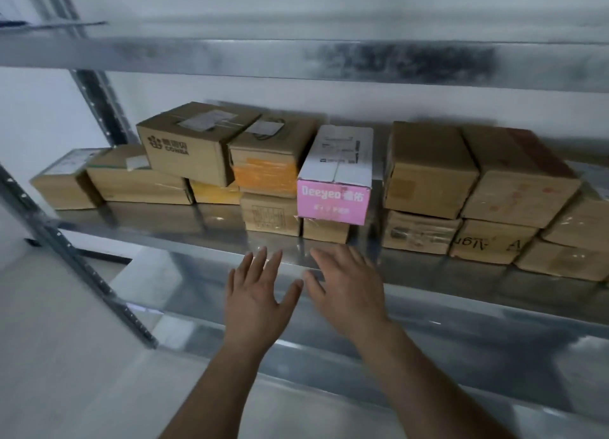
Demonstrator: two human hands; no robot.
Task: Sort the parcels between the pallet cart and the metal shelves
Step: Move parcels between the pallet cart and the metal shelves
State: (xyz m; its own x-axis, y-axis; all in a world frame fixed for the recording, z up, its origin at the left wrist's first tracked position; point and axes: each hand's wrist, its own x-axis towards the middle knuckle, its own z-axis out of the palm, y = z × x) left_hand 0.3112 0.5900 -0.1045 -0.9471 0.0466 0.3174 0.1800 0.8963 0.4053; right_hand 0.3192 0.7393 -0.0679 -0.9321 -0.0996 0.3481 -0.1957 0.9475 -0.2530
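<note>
Both hands are reaching toward the front edge of the metal shelf (171,237), palms down and holding nothing. The left hand (255,295) is spreading its fingers flat; the right hand (346,290) is also opening its grip, fingers loosely spread, though motion blur is softening its outline. The parcels are sitting in a row along the back of that shelf, some stacked two high. A pink and white box (336,178) is resting on a small brown box (326,231), straight ahead of the hands and apart from them. A brown box with a dark logo (188,145) is lying tilted on the left stack. More brown boxes (478,191) are piled at the right.
</note>
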